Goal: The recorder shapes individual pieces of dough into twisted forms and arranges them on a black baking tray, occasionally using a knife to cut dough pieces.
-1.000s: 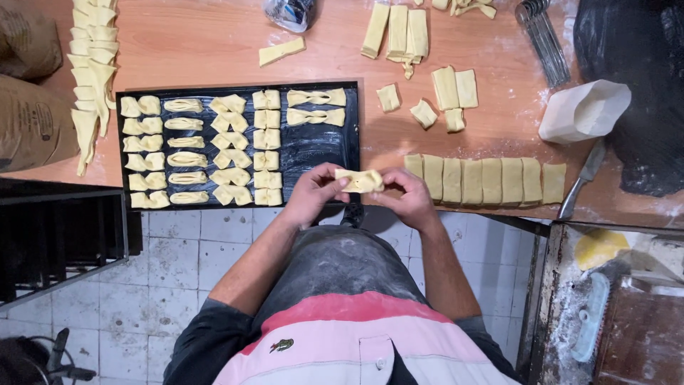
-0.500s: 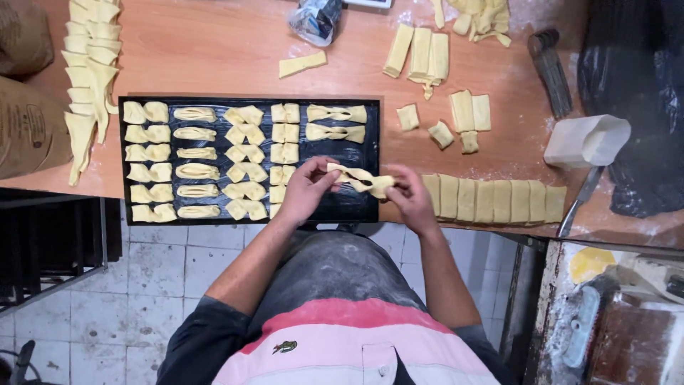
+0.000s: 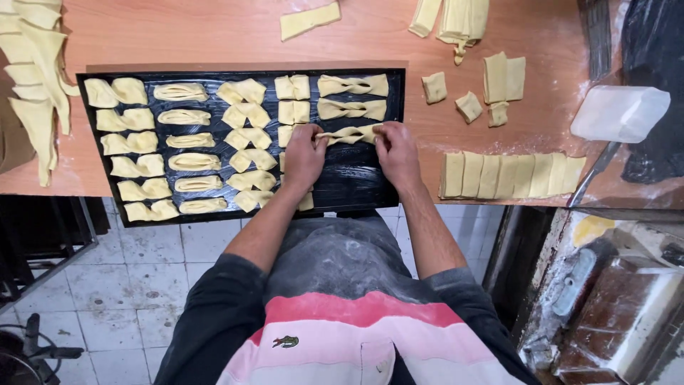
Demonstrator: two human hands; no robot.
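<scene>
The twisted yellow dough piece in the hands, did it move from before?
Yes. The twisted yellow dough piece went from the near edge of the black baking tray forward onto it, below two other twists. The left hand and right hand hold its ends.

Count of dough pieces, located relative to the black baking tray (image 3: pixel 356 187).

On the tray: 3 twisted strips (image 3: pixel 353 85) in the rightmost column, the third held at its ends by 2 hands, left hand (image 3: pixel 305 158) and right hand (image 3: pixel 396 151). Right of the tray: 1 row of about 8 flat rectangles (image 3: pixel 509 175) on the counter (image 3: pixel 214 36); 1 white scraper (image 3: pixel 618 113).
</scene>
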